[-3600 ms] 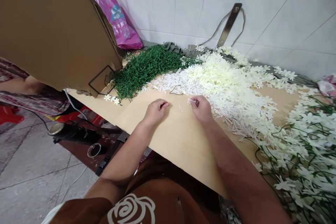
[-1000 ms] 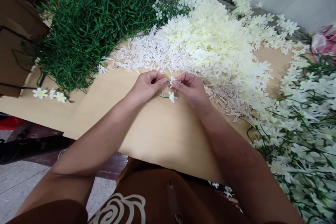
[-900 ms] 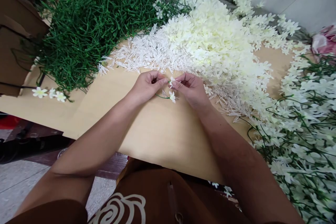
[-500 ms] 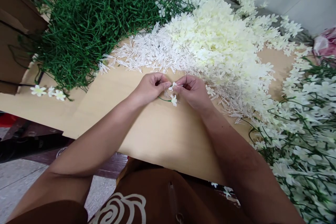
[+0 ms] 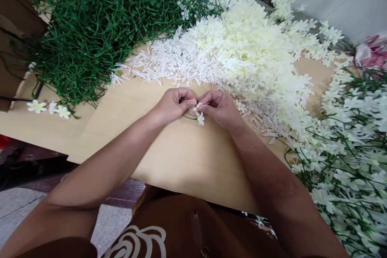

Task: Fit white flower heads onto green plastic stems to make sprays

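Over the cardboard, my left hand [image 5: 176,105] is closed in a pinch on a green artificial flower stem [image 5: 190,118]. One white blossom [image 5: 200,119] hangs from that stem, below the fingertips. My right hand [image 5: 220,108], also pinched shut, grips a second small white blossom [image 5: 198,106] right against my left fingertips. Thin white stamens poke out between the fingers of both hands. Where the second blossom meets the stem is hidden by my fingers.
Behind my hands lie heaps of green stems [image 5: 109,20], white stamens [image 5: 178,58] and loose cream petals [image 5: 254,44]. Assembled white flowers [image 5: 347,173] crowd the right side. A few blossoms [image 5: 36,106] lie at left beside a brown box [image 5: 15,44]. A cardboard sheet [image 5: 169,153] covers the work surface.
Both hands have stayed together, lower in view by a little as the camera shifts. The second blossom sits slightly lower and is more covered by my fingers.
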Motion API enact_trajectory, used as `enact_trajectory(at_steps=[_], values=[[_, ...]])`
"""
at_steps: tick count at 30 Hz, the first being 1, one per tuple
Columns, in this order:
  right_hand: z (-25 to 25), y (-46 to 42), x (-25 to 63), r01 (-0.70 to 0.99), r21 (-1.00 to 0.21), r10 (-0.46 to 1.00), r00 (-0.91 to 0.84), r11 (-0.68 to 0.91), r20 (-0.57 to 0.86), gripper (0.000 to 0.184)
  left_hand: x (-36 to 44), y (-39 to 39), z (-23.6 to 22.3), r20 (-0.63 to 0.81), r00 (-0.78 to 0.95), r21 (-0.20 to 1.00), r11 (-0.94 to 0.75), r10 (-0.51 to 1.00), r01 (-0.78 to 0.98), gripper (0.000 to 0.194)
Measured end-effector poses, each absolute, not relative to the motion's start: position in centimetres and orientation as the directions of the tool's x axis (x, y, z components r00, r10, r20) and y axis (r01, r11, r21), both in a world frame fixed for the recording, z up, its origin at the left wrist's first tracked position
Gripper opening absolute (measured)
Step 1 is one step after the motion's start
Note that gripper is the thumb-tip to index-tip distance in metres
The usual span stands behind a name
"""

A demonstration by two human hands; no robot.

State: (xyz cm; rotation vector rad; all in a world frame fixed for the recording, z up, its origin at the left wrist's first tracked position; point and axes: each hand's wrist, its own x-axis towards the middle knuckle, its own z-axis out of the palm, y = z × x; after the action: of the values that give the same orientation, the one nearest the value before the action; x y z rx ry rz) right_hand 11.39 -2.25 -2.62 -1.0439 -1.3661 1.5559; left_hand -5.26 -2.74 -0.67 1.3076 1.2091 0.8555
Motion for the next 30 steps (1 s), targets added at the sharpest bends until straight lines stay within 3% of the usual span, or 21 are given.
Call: enact_trajectory(at_steps=[7,13,18,24,30], values=[[-2.39,-2.17,10.89,-0.015,-0.985,0.942,-0.297,-0.17,-0.158,0.04,-5.39,-2.44,-1.17,-0.146,0.252,0.976,0.097,0.957,0.195,0.015],[-2.6,-2.03,11.21,-0.026,-0.99,0.948,-0.294,-0.137,-0.124,0.04,-5.5,-2.35,-1.05,-0.159,0.279,0.978,0.111,0.947,0.179,0.024],[-2.63,-1.95,11.51,-0.076,-0.989,0.962,-0.25,-0.129,-0.106,0.041,-5.75,-2.18,-0.71,-0.117,0.386,0.964,0.011,0.915,0.266,0.037],[-2.33,-1.99,11.39,-0.036,-0.988,0.949,-0.285,-0.149,-0.133,0.04,-5.84,-2.23,-1.21,-0.066,0.449,0.954,-0.075,0.891,0.289,0.034],[-2.11,-2.08,11.31,0.025,-0.986,0.935,-0.315,-0.163,-0.162,0.041,-5.68,-2.48,-1.39,-0.095,0.479,0.956,-0.053,0.873,0.288,0.036]])
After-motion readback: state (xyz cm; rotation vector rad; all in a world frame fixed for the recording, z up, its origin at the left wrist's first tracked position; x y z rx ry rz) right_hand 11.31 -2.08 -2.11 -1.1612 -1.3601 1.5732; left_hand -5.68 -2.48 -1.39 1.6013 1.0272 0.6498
